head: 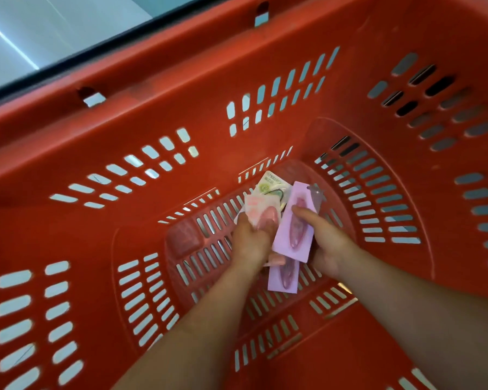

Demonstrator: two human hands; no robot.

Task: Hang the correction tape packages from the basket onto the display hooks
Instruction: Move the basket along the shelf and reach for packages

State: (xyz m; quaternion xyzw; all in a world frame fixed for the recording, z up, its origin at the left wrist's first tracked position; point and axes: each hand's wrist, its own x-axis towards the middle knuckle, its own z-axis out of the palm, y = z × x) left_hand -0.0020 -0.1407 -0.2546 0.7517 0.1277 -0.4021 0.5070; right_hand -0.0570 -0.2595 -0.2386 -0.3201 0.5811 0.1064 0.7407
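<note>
Both my hands reach down into a deep red basket [181, 114]. My left hand [251, 243] grips a pink correction tape package [261, 211] near the basket floor. My right hand [326, 243] holds a purple correction tape package [296, 223], thumb across its front. A second purple package [283, 274] shows below it, between the hands; I cannot tell which hand holds it. A green and white package [271, 185] lies on the floor just beyond the pink one. No display hooks are in view.
The basket's slotted red walls rise on all sides and fill nearly the whole view. A pale shiny floor [40, 29] shows beyond the rim at the top left, with a dark strip along the basket's edge.
</note>
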